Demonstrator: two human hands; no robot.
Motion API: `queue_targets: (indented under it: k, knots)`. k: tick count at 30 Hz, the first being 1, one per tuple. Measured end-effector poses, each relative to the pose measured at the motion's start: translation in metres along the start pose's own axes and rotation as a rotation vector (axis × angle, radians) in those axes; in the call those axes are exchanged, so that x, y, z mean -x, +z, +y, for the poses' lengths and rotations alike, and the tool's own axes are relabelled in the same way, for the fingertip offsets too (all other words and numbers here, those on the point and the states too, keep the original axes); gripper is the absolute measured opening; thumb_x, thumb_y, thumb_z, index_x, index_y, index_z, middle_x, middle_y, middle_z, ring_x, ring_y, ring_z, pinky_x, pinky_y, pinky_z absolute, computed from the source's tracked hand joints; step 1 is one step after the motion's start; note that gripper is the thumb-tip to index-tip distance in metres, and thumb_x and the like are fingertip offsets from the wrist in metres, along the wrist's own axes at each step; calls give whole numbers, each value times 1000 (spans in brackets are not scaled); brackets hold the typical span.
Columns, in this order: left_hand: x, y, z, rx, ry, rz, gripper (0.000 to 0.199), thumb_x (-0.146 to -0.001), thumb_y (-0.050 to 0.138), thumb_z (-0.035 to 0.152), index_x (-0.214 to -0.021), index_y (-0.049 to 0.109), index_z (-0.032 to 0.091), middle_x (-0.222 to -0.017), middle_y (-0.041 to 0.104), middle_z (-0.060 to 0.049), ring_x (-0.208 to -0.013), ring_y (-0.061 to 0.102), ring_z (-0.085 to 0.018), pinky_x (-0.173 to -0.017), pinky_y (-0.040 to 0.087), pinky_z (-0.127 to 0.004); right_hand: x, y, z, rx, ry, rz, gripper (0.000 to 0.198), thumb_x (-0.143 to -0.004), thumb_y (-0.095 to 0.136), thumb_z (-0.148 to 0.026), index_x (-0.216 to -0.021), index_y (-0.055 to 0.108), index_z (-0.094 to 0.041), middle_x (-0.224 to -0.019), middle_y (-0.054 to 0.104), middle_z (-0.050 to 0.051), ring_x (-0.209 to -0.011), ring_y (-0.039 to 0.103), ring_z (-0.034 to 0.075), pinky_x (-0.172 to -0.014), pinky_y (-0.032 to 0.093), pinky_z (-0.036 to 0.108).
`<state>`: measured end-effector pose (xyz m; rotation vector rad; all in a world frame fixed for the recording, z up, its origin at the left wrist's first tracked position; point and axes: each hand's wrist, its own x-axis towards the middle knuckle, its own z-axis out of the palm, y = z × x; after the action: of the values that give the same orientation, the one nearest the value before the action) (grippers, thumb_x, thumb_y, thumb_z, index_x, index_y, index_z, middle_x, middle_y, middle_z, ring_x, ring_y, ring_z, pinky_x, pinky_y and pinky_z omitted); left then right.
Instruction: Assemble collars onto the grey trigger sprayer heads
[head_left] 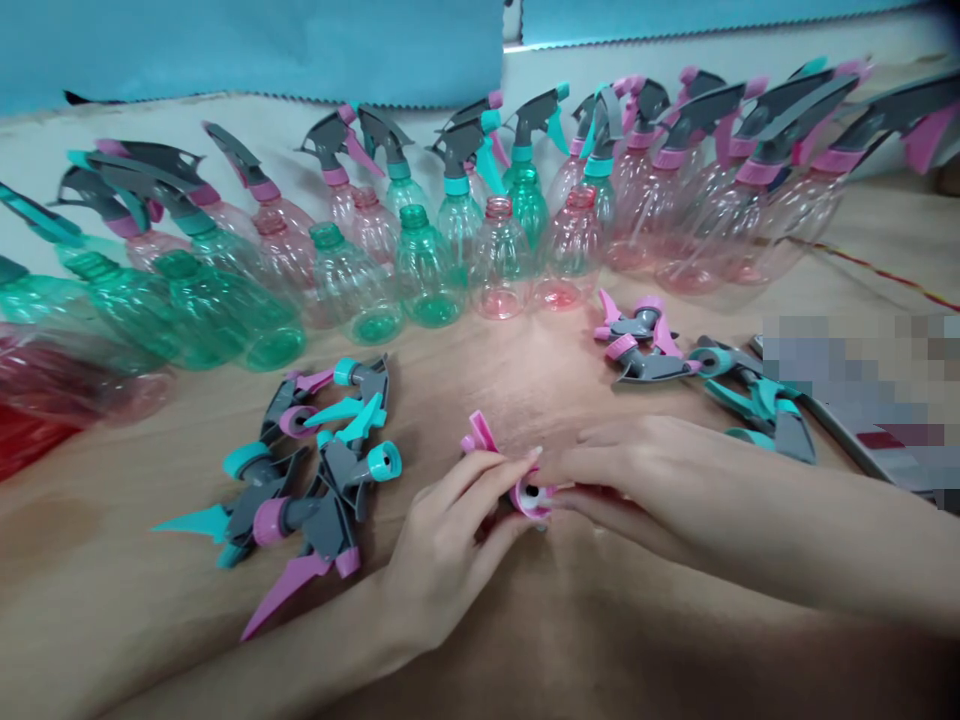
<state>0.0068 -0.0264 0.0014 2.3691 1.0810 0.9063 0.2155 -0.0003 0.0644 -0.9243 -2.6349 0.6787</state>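
Both my hands meet at the middle of the table around one pink and grey spray trigger head [525,492]. My left hand [450,545] grips its body from the left, with the pink trigger lever sticking up behind my fingers. My right hand [637,475] pinches the pink screw collar from the right with its fingertips. The head's grey body is mostly hidden by my fingers.
A pile of loose teal and pink trigger heads [307,460] lies to the left, a smaller pile [675,360] to the right. Rows of green bottles [352,290] and pink bottles [570,250], some capped with sprayers, line the back. A blurred flat item [862,390] lies far right.
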Motion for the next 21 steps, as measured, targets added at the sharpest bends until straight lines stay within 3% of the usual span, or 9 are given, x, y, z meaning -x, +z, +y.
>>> queue_targets:
  k: [6,13,21]
  knots:
    - [-5,0,0,50,-41,1,30,-89,61,16,-119,59,18,-101,64,-6,-82,64,-15,-75,57,-27,4,8,1,1,38,74,21,-90,52,-17,-97,71,-22,-80,73,2,-73,67,16,-67,51,27]
    - [-4,2,1,84,-33,-19,25,-87,63,13,-111,60,16,-99,63,-5,-73,61,-12,-67,55,-23,7,17,4,74,96,137,20,-87,54,-18,-99,70,-21,-80,72,6,-72,66,21,-63,51,31]
    - [-4,1,0,97,-50,-43,22,-89,60,12,-110,60,17,-102,63,-6,-85,64,-16,-75,56,-26,6,17,5,90,76,114,19,-89,53,-22,-100,69,-20,-77,71,4,-71,66,19,-65,49,29]
